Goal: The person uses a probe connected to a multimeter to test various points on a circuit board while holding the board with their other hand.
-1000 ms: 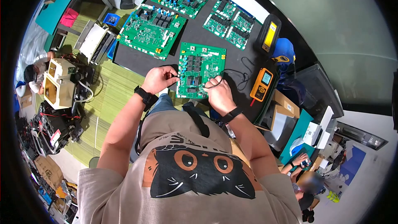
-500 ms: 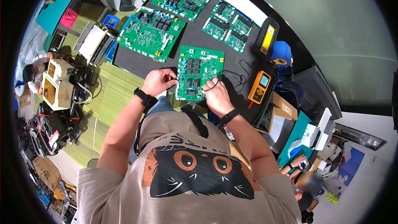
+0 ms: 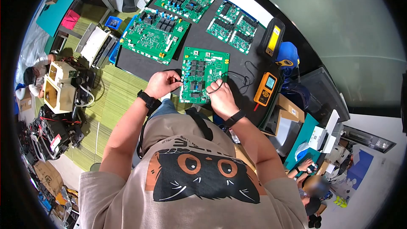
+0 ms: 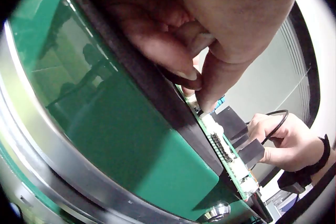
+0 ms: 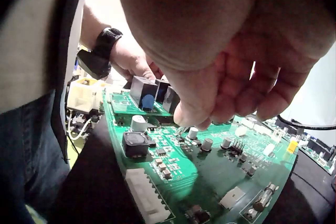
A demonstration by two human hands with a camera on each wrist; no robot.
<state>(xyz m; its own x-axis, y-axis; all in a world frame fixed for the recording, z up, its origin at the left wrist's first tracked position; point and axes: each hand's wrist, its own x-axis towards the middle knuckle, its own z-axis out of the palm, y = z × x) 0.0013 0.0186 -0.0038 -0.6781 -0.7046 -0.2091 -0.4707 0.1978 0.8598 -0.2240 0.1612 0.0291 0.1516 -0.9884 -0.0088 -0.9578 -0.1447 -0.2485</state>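
Note:
A green circuit board (image 3: 204,74) with black block components lies at the table's near edge. In the head view my left hand (image 3: 163,83) is at its left edge. The left wrist view shows the thumb and fingertips of that hand (image 4: 194,40) pinching the edge of the board (image 4: 231,155). My right hand (image 3: 222,97) is low over the board's right part, a black cable (image 3: 237,74) looping over its fingers. In the right wrist view the curled fingers of that hand (image 5: 226,66) hold the cable's end close above the board (image 5: 173,155); the tip is hidden.
Two large green boards (image 3: 154,34) and several small ones (image 3: 242,38) lie farther back on the dark table (image 3: 142,64). At the right are an orange meter (image 3: 266,89), a yellow-and-black device (image 3: 274,38) and a blue object (image 3: 289,54). Another person's arms show at lower right.
The head view has shifted slightly, so the table's things appear a little lower than a second ago. Both hands keep their places at the board.

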